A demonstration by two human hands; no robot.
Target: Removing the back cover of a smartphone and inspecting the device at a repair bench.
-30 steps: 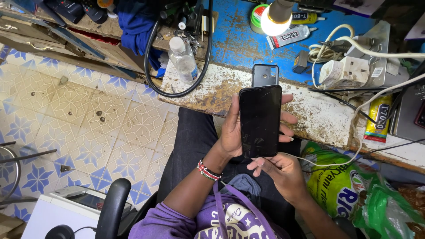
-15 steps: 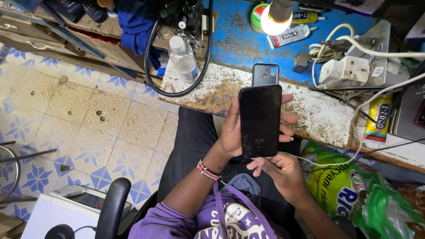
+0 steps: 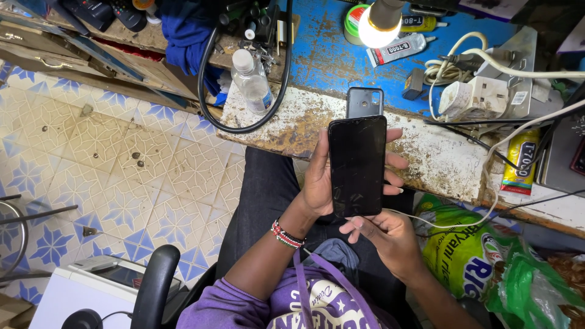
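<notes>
Nearest us, our right hand [image 3: 390, 237] is closed in a pinch grip on a thin white cable [image 3: 426, 218] at the bottom edge of the black phone [image 3: 358, 166]. Our left hand [image 3: 320, 176] wraps the phone from behind, fingers curled round its far side, holding it upright above our lap, just short of the desk [image 3: 439, 155]. If the plug goes in crooked, the port could suffer; a tug on the cable might drag the white adapter [image 3: 472, 97]. Farther off, the second phone [image 3: 364, 102] and the plastic bottle [image 3: 251, 82] sit close enough to the desk edge to be knocked off
</notes>
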